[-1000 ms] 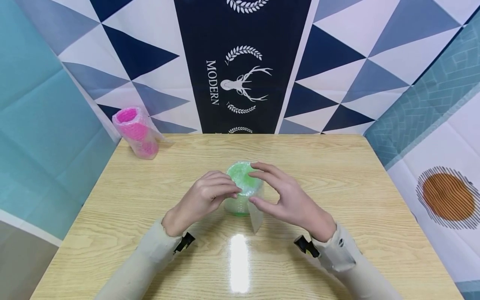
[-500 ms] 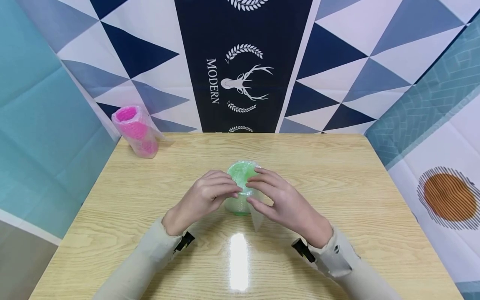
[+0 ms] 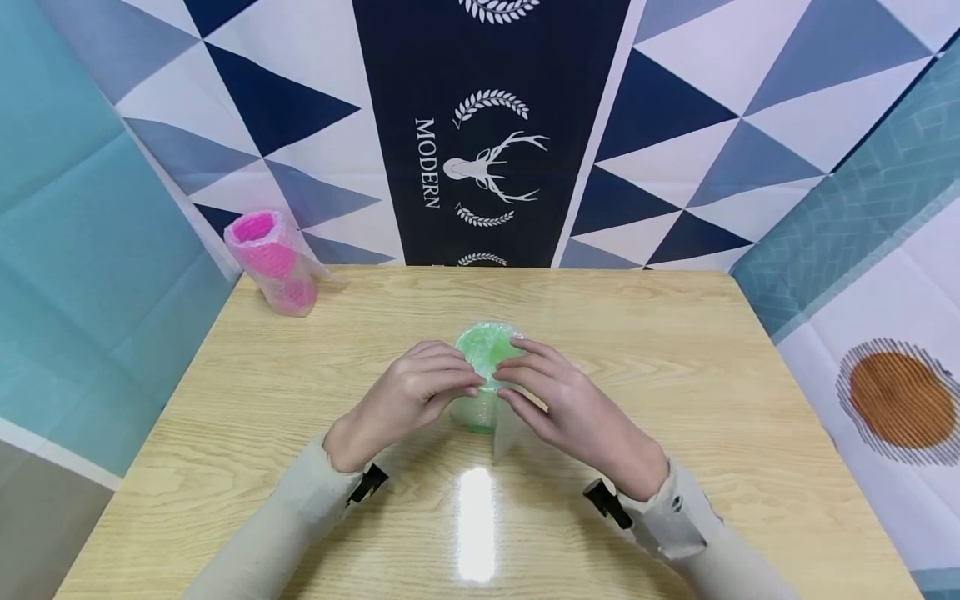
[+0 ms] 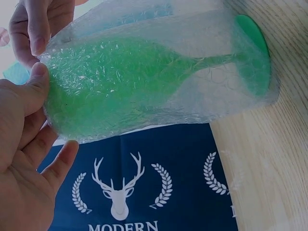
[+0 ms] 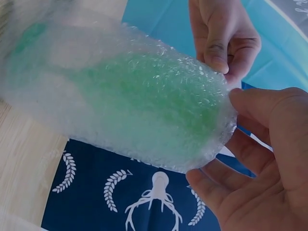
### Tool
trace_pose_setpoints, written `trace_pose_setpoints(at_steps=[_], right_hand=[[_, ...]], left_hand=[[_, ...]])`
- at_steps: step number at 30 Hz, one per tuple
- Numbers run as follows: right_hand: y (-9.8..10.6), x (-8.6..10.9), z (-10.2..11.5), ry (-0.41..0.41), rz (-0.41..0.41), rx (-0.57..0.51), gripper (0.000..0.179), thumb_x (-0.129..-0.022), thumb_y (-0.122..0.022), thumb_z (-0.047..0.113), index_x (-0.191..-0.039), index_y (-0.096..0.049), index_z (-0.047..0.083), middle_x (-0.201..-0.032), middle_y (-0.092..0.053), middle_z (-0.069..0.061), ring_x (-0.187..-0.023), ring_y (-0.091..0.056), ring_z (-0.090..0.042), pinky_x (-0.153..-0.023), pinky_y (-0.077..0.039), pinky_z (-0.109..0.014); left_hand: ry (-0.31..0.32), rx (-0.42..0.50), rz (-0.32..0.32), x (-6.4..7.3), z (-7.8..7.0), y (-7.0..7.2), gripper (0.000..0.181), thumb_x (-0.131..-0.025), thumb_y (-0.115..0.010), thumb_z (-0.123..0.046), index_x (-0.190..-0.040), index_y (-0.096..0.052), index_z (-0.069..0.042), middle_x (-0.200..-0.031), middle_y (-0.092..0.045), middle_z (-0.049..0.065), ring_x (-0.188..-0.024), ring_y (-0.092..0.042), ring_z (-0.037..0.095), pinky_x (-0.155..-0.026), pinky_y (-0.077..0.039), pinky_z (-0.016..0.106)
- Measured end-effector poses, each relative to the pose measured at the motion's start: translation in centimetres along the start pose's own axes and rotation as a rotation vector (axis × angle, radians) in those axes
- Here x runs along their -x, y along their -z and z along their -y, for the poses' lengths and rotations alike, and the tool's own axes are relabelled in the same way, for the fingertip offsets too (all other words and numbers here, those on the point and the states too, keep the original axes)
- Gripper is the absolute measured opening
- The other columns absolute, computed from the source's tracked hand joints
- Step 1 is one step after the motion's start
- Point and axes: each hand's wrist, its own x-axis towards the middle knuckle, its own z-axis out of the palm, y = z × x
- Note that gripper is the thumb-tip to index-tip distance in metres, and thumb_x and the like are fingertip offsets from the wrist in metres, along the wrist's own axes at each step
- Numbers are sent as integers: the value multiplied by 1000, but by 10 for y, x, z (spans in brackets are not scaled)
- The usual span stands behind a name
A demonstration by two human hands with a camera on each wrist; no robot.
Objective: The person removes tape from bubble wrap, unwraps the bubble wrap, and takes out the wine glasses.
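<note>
A green wine glass (image 4: 118,79) stands upright on the table, rolled in clear bubble wrap (image 4: 219,98). Its stem and round foot show through the wrap in the left wrist view. My left hand (image 3: 420,387) pinches the wrapped top edge on the left, thumb on the near side. On the other side, my right hand (image 3: 566,404) curves its fingers round the rim, with its thumb on the wrap's near edge (image 5: 231,113). A loose flap of wrap hangs down below the right thumb in the head view. Parts of the rim are hidden by the fingers.
A pink object (image 3: 272,260) in bubble wrap stands at the table's (image 3: 645,333) back left corner, against the patterned cloth (image 3: 315,183). Teal cloth (image 3: 90,250) hangs on the left. Light glares off the table in front of the glass.
My right hand has moved slightly left, closer to the rim, and its fingers have drawn in. The hanging flap of wrap has shifted left. My left hand stays in place.
</note>
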Motion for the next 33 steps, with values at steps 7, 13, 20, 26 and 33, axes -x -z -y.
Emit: trace_pose_setpoints(at_steps=[7,13,20,26,33], right_hand=[[0,1,-1,-8,-27,-40,15,-94,-72,1,-109,-74,0,-108,-76,-8,-124,-65,-36,-117,-45,-42],[2,1,-4,6,-87,-40,21,-87,-75,-7,-107,-73,-1,-104,-77,-9,-119,-68,-40,-107,-54,-41],[7,0,-7,-8,-113,-27,23,-85,-76,-9,-106,-72,-1,-105,-77,-10,-115,-71,-38,-98,-60,-40],[9,2,-11,-49,-109,-44,20,-87,-75,-8,-105,-73,-1,-106,-77,-11,-113,-72,-34,-93,-61,-36],[13,6,-13,-86,-105,-42,18,-91,-72,-6,-107,-73,0,-111,-77,-15,-113,-73,-31,-93,-61,-31]], left_hand=[[11,-6,17,3,-1,1,19,-86,-83,-10,-104,-80,-6,-96,-78,2,-94,-72,14,-99,-56,31],[3,-4,17,2,0,1,21,-85,-83,-9,-105,-80,-6,-97,-78,2,-95,-72,14,-100,-56,32],[1,2,35,-1,1,1,18,-85,-82,-9,-103,-80,-6,-97,-79,2,-95,-72,14,-101,-56,32],[3,6,43,-2,2,1,18,-85,-82,-9,-102,-80,-6,-97,-79,1,-95,-72,14,-100,-56,31],[1,7,42,-2,3,-1,17,-84,-82,-8,-101,-79,-5,-96,-79,1,-94,-72,13,-100,-56,31]])
